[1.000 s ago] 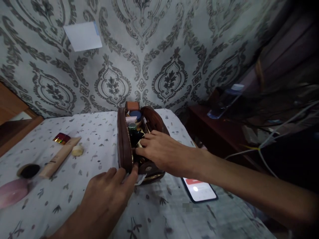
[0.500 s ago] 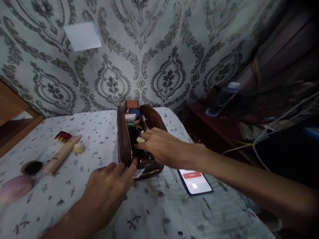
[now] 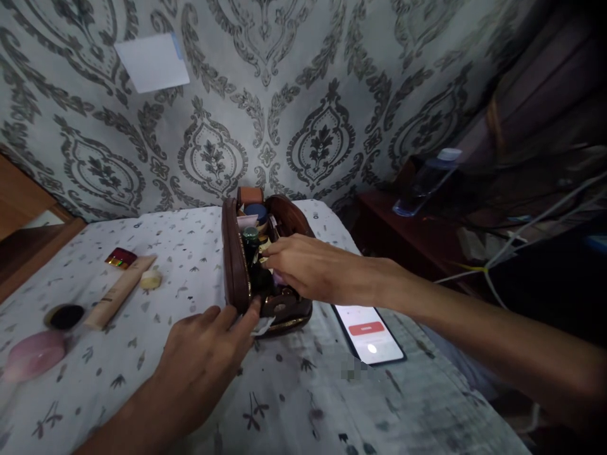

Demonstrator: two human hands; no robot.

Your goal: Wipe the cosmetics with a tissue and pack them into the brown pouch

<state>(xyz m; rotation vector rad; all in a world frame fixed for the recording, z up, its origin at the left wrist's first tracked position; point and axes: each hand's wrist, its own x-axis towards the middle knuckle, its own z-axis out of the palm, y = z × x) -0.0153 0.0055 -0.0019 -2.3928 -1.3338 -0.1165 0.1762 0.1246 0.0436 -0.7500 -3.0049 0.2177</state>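
Observation:
A brown zip bag (image 3: 233, 259) stands unzipped on the patterned sheet, packed with small items. My left hand (image 3: 206, 344) grips its near edge by the zip, index finger on the rim and thumb hidden. From the right, my right hand (image 3: 301, 262) reaches into the bag, fingers bent and pressed together among the contents. Whatever lies between those fingertips is mostly hidden; a cream-coloured bit shows beside them. Near them are a green-topped container (image 3: 250, 236), a dark blue round lid (image 3: 256, 212) and a pale pink flat item (image 3: 247, 222).
On the sheet at left lie a beige tube (image 3: 118, 294), a small red palette (image 3: 121, 257), a cream round piece (image 3: 150, 279), a black oval item (image 3: 66, 316) and a pink rounded object (image 3: 35, 355). A lit phone (image 3: 372, 335) lies right; a bottle (image 3: 427, 183) and cables (image 3: 507, 240) are beyond.
My right hand has shifted slightly inside the bag. The cream pieces at its fingertips show less, while the green-topped container and a lilac item under the fingers show more. My left hand keeps its place.

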